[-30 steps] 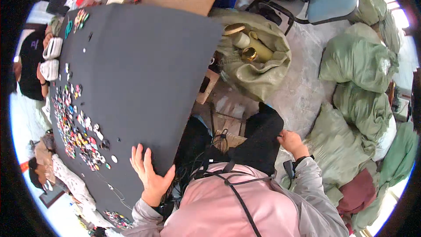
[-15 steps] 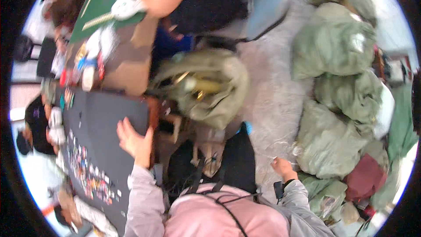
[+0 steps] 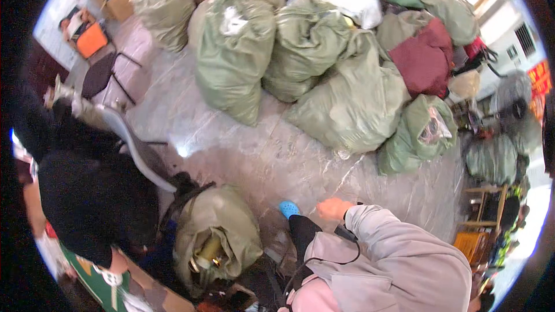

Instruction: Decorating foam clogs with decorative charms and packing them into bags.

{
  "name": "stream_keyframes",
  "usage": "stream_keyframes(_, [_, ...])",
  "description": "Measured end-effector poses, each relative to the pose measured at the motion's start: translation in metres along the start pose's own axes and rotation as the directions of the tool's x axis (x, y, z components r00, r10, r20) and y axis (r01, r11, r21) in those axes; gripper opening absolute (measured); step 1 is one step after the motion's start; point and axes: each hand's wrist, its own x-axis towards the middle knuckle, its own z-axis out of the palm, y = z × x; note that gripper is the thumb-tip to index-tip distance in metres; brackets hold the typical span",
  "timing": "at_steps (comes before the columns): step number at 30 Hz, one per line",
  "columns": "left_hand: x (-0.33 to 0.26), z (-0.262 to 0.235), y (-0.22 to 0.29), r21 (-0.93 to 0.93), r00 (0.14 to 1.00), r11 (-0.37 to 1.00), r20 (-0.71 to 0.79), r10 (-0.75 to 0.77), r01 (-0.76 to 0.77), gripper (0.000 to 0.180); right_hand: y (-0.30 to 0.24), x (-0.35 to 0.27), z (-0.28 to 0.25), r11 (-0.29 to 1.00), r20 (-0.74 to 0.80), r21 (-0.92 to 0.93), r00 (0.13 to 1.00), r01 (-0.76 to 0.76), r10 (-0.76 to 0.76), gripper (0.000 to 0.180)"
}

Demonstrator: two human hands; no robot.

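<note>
My right hand [image 3: 334, 209] is held out over the floor just beyond my knee, its fingers curled closed. Whatever it grips, if anything, is too small or blurred to make out. Close by it shows the toe of a blue clog [image 3: 289, 208] on my foot. An olive-green sack [image 3: 240, 214] stands gaping to the left of my leg. Inside it lie a yellowish roll [image 3: 210, 249] and some shiny gold bits. My left hand is out of the picture.
Several stuffed green sacks [image 3: 234, 63] sit across the tiled floor [image 3: 231, 156], beside a maroon bundle [image 3: 424, 58] and a white sack [image 3: 347, 1]. A person in black [image 3: 98, 202] sits at left on a grey-backed chair [image 3: 136, 153]. A wooden chair [image 3: 485, 208] stands far right.
My view has swung to the right, toward the sacks. My left hand, spread over the dark table before, has left the picture. A thin thread seen by my right hand no longer shows clearly.
</note>
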Motion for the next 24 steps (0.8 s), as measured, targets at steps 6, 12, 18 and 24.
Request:
stream_keyframes(6, [0.043,0.024,0.045,-0.116,0.976,0.975,0.086,0.202,-0.192,0.091,0.004,-0.040,0.001,0.989,0.007,0.058,0.990,-0.138,0.138,0.031])
stream_keyframes(12, [0.062,0.041,0.094,-0.234,0.920,0.919,0.161,0.358,-0.317,0.090,0.029,-0.077,0.006,0.955,-0.120,0.225,0.967,-0.192,0.222,0.035])
stream_keyframes(18, [0.090,0.041,0.128,-0.325,0.870,0.866,0.194,0.454,-0.379,0.090,0.062,-0.111,0.031,0.895,-0.149,0.328,0.919,-0.302,0.365,0.035])
stream_keyframes(24, [0.111,0.037,0.157,-0.388,0.819,0.821,0.230,0.526,-0.418,0.089,0.051,-0.137,0.019,0.819,-0.090,0.393,0.869,-0.418,0.486,0.037])
